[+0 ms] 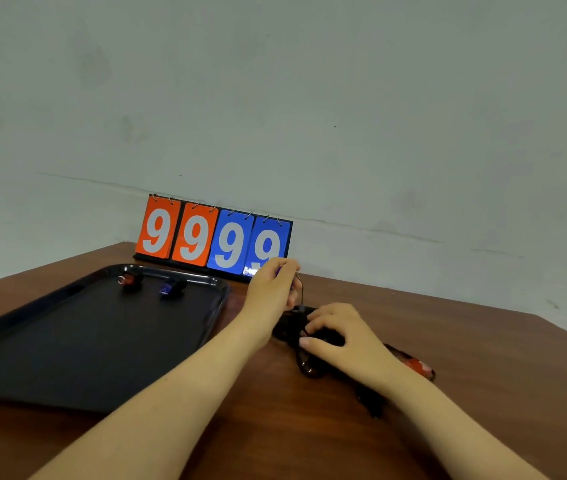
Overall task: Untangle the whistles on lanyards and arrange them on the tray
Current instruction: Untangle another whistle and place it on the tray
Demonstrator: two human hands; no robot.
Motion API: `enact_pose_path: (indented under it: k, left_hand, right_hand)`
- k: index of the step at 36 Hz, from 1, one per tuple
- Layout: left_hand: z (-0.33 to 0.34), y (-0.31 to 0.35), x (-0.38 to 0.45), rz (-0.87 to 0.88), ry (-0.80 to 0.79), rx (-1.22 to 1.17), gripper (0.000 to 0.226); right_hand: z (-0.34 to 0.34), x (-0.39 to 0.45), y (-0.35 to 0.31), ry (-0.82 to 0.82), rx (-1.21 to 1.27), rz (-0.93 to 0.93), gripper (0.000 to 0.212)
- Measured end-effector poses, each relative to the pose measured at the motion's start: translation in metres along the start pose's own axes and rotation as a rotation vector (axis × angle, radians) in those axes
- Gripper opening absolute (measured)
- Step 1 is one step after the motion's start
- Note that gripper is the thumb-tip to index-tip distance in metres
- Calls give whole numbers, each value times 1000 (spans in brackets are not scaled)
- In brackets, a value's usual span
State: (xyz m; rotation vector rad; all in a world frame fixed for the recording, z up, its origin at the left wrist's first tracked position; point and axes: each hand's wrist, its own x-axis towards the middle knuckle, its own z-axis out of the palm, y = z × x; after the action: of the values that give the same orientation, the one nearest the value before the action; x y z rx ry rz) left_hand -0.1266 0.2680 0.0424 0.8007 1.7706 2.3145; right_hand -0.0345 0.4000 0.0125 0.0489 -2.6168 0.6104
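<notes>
Both hands [335,336] on tangled lanyards [290,329]

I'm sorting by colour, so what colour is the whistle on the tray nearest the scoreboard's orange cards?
Red, seen in the head view, the only view.

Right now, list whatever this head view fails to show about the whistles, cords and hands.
- Purple whistle: nearly all hidden inside the left hand; its shape cannot be told.
- Cord tangle: partly covered by the right hand; how many whistles remain cannot be counted.
- Right hand's grip: fingers lie on the tangle, but whether they pinch a cord is unclear.
- Red whistle: partly behind the right wrist.
- Two whistles on the tray: blurred, their cords lost against the black.
</notes>
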Motion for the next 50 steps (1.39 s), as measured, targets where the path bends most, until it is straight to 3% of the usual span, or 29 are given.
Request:
enact_pose_path:
  k: [2,7,11,14,17,21,26,31,36,41,44,50]
  left_hand:
    - [-3,-1,1,-28,29,3,12]
    - [-9,-2,4,-96,70,-169,5]
    - [-9,-1,6,-82,102,-235,8]
    - [-9,0,8,-54,144,-227,8]
    - [-12,-4,11,-32,216,-195,11]
    - [-22,-11,16,-23,339,-153,11]
    - [-29,-18,21,20,455,-66,13]
    - [-27,-21,21,72,487,73,24]
    - [-26,-21,19,69,446,178,23]
    - [-18,-16,13,109,319,273,21]
    - [-4,-3,2,91,38,310,24]
    - [25,-2,-27,-59,-479,296,22]
  right_hand:
    - [-1,-1,-4,-14,78,41,16]
    - [-4,-6,-10,-53,100,6,25]
    - [6,-3,-8,-133,-105,-59,54]
    - [8,-1,-10,-81,-43,-59,22]
    - [-7,-1,-19,45,226,137,22]
    - [-31,5,-10,264,874,341,27]
    - [-65,6,8,464,1457,304,28]
    - [-87,-3,18,614,1673,235,30]
    - [-88,-5,19,634,1463,211,27]
    - [-75,-5,9,503,906,206,25]
    - [-65,-6,2,385,709,158,28]
    - [-56,-8,-7,279,611,70,33]
